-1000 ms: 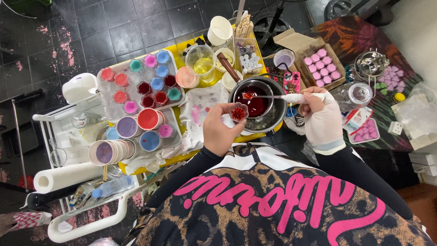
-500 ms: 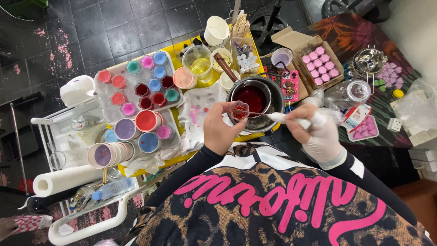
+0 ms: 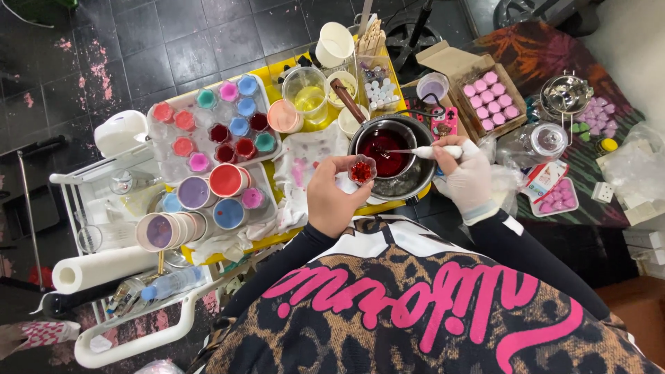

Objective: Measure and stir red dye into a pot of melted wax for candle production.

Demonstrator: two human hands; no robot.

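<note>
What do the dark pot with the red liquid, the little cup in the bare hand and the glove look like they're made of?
The pot looks like metal: grey, with a dull sheen on its rim. The small cup in the left hand seems clear plastic or silicone, as red shows through its scalloped wall; which one is hard to tell. The glove on the right hand looks like thin white latex or similar, smooth and matte.

I see pot (image 3: 391, 156) at table (image 3: 277, 69) centre, liquid in it. L hand (image 3: 336, 201) holds small cup (image 3: 361, 170) just beside pot's near-left rim. R hand (image 3: 467, 176) right of pot, spoon (image 3: 426, 150) reaching over liquid. Tray of small cups (image 3: 211, 128) left of pot, cloth (image 3: 305, 163) btwn them. Box of moulds (image 3: 485, 93) right, behind R hand. Paper roll (image 3: 104, 266) far left, on cart (image 3: 131, 339).
</note>
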